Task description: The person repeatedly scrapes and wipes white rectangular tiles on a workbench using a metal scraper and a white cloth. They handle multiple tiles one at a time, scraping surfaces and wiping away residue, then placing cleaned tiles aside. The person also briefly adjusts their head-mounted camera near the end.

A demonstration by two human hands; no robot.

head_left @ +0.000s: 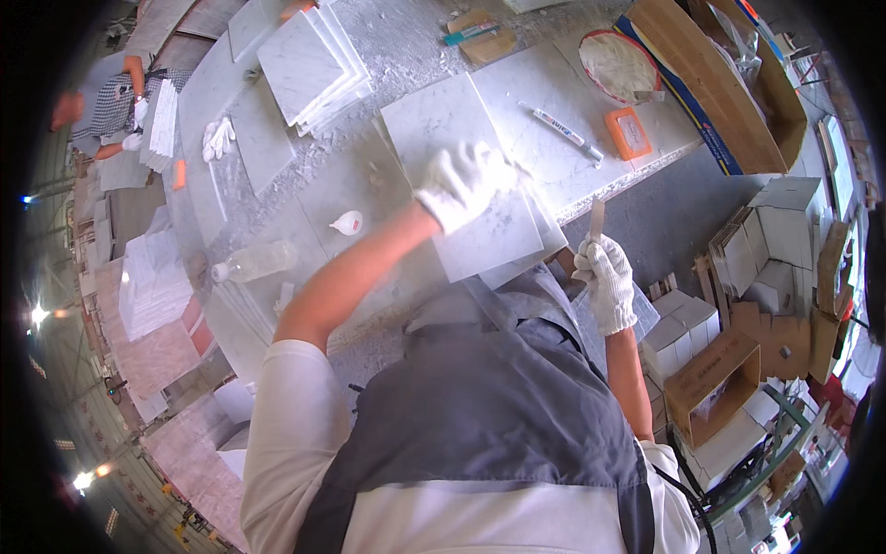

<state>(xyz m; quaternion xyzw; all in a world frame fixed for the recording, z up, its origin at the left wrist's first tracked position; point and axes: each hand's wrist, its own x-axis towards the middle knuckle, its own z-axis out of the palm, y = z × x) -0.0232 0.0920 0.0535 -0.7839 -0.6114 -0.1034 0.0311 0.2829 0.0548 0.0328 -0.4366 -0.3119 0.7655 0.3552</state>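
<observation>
My left hand, in a white knitted glove, is over a pale grey-veined marble tile at the table's front edge. Motion smears its fingers, and I cannot tell whether they hold anything. Another tile shows partly from under this one. Off the table edge to the right, my right hand, gloved the same way, is closed around a thin, flat, brownish strip that points upward. To the right of the tile lie a white paint marker and an orange box-shaped piece.
Stacked tiles stand at the back left, near a loose pair of gloves. A clear bottle lies at left. A round red-rimmed container and an open cardboard box occupy the right. A co-worker handles tiles far left.
</observation>
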